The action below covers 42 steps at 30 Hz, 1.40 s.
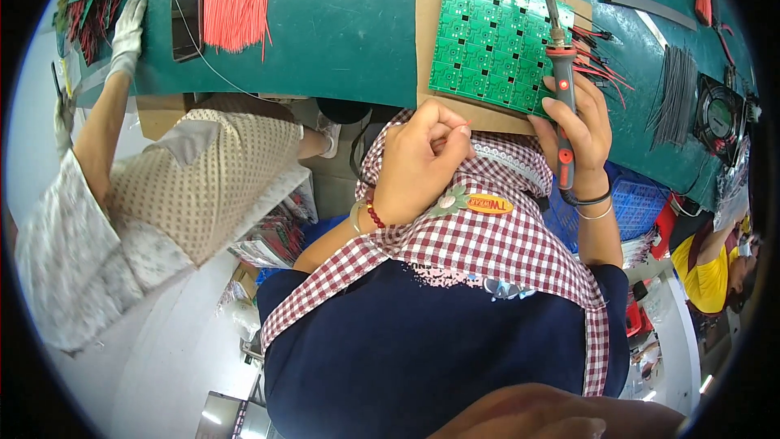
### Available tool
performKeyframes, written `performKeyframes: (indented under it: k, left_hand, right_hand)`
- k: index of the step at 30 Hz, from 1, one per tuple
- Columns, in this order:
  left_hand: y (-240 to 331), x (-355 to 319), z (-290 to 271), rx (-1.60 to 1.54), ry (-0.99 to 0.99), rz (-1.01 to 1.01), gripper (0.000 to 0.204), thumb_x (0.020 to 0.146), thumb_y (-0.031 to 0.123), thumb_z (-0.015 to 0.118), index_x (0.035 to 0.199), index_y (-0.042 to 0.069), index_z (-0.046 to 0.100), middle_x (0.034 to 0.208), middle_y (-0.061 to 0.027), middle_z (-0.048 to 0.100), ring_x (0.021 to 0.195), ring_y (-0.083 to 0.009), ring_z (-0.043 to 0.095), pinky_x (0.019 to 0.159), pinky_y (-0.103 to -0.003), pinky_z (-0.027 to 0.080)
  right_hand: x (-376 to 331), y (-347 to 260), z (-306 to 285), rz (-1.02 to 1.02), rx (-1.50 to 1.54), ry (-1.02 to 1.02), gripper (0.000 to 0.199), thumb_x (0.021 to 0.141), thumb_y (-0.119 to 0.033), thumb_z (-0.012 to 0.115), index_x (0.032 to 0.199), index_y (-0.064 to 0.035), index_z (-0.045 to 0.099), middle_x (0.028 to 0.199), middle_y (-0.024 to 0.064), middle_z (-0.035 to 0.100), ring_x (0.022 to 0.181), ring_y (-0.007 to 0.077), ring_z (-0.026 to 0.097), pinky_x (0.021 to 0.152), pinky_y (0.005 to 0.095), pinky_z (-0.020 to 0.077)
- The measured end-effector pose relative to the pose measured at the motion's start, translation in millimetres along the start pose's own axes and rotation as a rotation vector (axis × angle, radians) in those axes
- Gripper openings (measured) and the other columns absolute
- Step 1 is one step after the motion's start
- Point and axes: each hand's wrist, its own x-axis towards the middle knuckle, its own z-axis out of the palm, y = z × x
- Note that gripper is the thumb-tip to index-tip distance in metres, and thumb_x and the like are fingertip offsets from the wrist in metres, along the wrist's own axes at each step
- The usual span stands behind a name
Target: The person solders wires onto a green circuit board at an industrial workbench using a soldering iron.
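Note:
My right hand (587,123) is wrapped round a grey and red soldering iron (561,81), its metal tip pointing away from me over the board. The fingers of that hand are also close to the near right corner of a green circuit board panel (487,41), which is divided into many small squares. The panel lies on a brown cardboard sheet (426,24). Just off the near edge of the cardboard, my left hand (418,158) is closed in a pinch. A tiny reddish bit shows at its fingertips, too small to name.
Red and black wires (597,65) lie right of the panel. Grey wires (673,93) and a black fan (719,110) are further right on the green table (341,24). A bundle of red wires (237,0) lies left. A co-worker's gloved hand (127,36) rests at far left.

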Motion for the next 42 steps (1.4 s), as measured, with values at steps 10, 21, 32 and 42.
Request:
performKeyframes:
  k: [10, 21, 32, 42]
  left_hand:
    - [-10.7, 4.4, 5.6, 0.662, 0.373, 0.663, 0.013, 0.068, 0.002, 0.071, 0.071, 0.005, 0.059, 0.115, -0.0144, 0.056, 0.097, -0.0281, 0.054, 0.08, -0.037, 0.045]
    - [-6.8, 31.2, 9.0, 0.735, 0.413, 0.904, 0.021, 0.066, -0.003, 0.072, 0.07, 0.004, 0.052, 0.115, -0.0148, 0.06, 0.11, -0.034, 0.057, 0.088, -0.043, 0.047]
    - [14.9, 55.0, 2.4, 0.841, 0.451, 0.875, 0.021, 0.064, -0.004, 0.071, 0.07, 0.004, 0.052, 0.106, -0.0095, 0.063, 0.099, -0.0311, 0.06, 0.079, -0.039, 0.049]
    - [5.5, 48.4, 10.4, 0.77, 0.435, 0.933, 0.02, 0.066, -0.006, 0.07, 0.071, 0.004, 0.053, 0.104, -0.0092, 0.063, 0.099, -0.0304, 0.06, 0.079, -0.039, 0.049]
  right_hand:
    - [-2.1, -2.5, -0.2, -0.012, 0.016, 0.032, 0.046, 0.063, -0.005, 0.082, 0.105, -0.0101, 0.063, 0.101, 0.0129, 0.066, 0.098, 0.0329, 0.063, 0.081, 0.0412, 0.0509]
    - [6.6, -5.2, 4.3, 0.006, 0.029, 0.111, 0.044, 0.067, -0.009, 0.082, 0.107, -0.0091, 0.062, 0.101, 0.0121, 0.067, 0.095, 0.0309, 0.064, 0.081, 0.0405, 0.0498]
    - [27.8, -2.8, 9.0, 0.017, 0.031, 0.114, 0.043, 0.069, -0.011, 0.081, 0.107, -0.009, 0.062, 0.102, 0.0117, 0.067, 0.096, 0.031, 0.064, 0.082, 0.0403, 0.0498]
    - [18.5, -11.9, -8.3, 0.07, 0.046, 0.031, 0.039, 0.076, -0.008, 0.077, 0.111, -0.0057, 0.061, 0.1, 0.0137, 0.067, 0.094, 0.0294, 0.065, 0.083, 0.0394, 0.0501]
